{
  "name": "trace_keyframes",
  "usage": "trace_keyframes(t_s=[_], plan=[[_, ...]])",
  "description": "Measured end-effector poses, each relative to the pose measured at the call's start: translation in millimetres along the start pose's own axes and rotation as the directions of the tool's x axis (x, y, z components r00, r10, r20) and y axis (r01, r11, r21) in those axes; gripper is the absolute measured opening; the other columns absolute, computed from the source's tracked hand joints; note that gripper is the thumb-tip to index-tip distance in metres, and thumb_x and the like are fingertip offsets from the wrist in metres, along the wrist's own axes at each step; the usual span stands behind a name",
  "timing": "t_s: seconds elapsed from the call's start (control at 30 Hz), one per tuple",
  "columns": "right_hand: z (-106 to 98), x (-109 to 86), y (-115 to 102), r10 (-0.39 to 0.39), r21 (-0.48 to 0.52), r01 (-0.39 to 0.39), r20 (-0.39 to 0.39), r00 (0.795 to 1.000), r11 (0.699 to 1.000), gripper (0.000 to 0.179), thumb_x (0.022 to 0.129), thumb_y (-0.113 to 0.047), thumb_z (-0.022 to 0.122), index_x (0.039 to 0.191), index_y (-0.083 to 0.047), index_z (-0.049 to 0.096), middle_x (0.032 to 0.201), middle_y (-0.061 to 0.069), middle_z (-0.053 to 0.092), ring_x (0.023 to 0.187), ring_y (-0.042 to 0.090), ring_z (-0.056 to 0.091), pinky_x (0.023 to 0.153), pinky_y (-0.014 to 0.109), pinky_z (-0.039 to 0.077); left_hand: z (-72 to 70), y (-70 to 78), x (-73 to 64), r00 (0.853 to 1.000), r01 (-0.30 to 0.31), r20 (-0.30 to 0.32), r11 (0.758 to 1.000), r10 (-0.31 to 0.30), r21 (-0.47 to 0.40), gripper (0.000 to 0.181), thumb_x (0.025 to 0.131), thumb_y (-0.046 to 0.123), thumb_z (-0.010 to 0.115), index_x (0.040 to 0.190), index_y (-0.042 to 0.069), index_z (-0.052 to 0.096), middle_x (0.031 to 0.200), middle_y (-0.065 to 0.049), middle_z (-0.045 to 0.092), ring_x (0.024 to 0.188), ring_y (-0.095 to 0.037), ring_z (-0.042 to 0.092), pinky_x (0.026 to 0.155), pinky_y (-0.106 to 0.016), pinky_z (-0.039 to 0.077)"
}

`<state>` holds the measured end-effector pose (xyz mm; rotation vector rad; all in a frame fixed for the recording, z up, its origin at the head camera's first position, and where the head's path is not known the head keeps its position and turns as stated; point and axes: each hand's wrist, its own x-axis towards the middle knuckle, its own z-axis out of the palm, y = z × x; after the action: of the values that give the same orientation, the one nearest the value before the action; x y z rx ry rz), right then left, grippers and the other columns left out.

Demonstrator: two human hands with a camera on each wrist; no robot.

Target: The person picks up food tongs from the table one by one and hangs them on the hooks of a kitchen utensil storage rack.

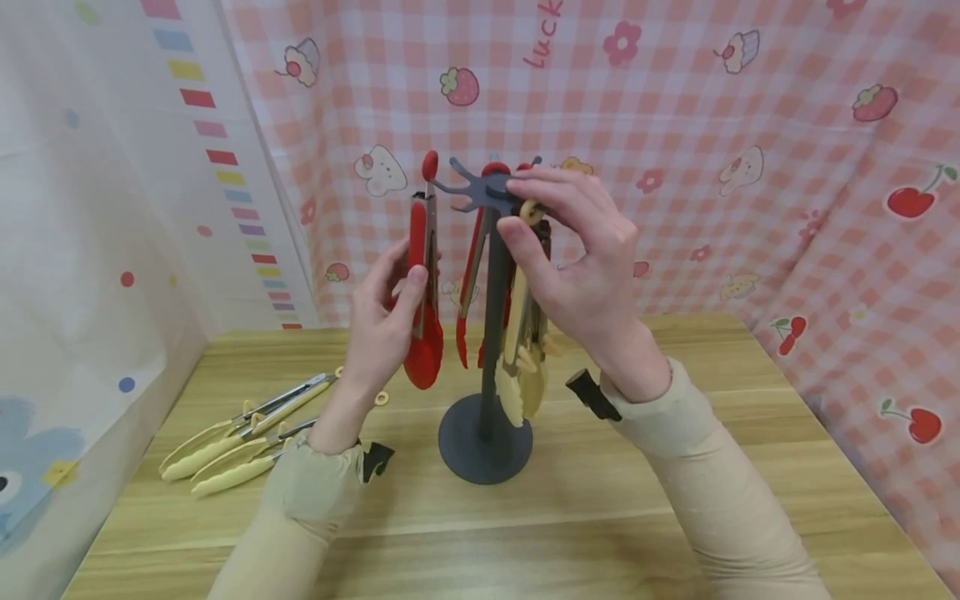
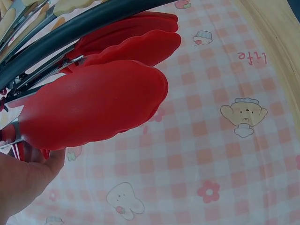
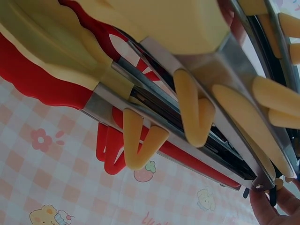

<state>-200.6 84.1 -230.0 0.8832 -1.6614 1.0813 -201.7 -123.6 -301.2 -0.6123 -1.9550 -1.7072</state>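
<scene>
My left hand grips a pair of red-tipped tongs by the handles, heads down, beside a dark utensil stand. Their red pull ring sits by a left hook tip; I cannot tell whether it hangs there. At the top of the stand, my right hand holds the hub between fingers and thumb, next to a cream ring. Cream tongs hang below that hand. Farther back hang more red tongs, partly hidden by the post. The left wrist view shows the held red tongs close to them.
Cream-tipped tongs lie on the wooden table at the left, partly behind the left forearm. A pink checked curtain hangs right behind the table, and a white one at the left. Bare hooks stick out from the stand's left side.
</scene>
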Motion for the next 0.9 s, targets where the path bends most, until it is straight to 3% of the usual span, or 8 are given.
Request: trace_keyframes(t_s=[0.17,0.47,0.9], plan=[[-0.2,0.3,0.3,0.002,-0.003,-0.002,0.002,1.000,1.000,0.061,0.100,-0.057,0.064,0.114,0.001,0.077,0.118,0.021,0.076,0.109,0.030,0.067,0.100,0.025,0.060,-0.4,-1.0,2.1,1.000,0.020,0.009,1.000,-0.020,0.005,0.043,0.106,0.002,0.056,0.149,0.000,0.054,0.135,-0.027,0.067,0.108,-0.003,0.063,0.094,-0.017,0.056],[0.0,0.6,0.2,0.007,0.004,-0.007,-0.005,1.000,1.000,0.061,0.100,-0.057,0.065,0.114,0.001,0.077,0.117,0.021,0.076,0.108,0.030,0.067,0.099,0.024,0.060,1.7,2.7,5.0,0.997,0.060,0.037,0.998,-0.061,0.011,0.045,0.107,0.007,0.057,0.151,0.002,0.052,0.138,-0.024,0.065,0.120,-0.033,0.066,0.096,-0.022,0.055],[1.0,0.2,0.3,0.012,0.007,-0.012,-0.011,1.000,1.000,0.063,0.099,-0.059,0.065,0.113,0.001,0.077,0.117,0.021,0.076,0.109,0.030,0.067,0.099,0.024,0.060,2.5,3.8,6.2,0.996,0.070,0.057,0.998,-0.070,0.009,0.045,0.107,0.008,0.056,0.151,0.002,0.051,0.138,-0.023,0.066,0.121,-0.034,0.066,0.101,-0.036,0.055]])
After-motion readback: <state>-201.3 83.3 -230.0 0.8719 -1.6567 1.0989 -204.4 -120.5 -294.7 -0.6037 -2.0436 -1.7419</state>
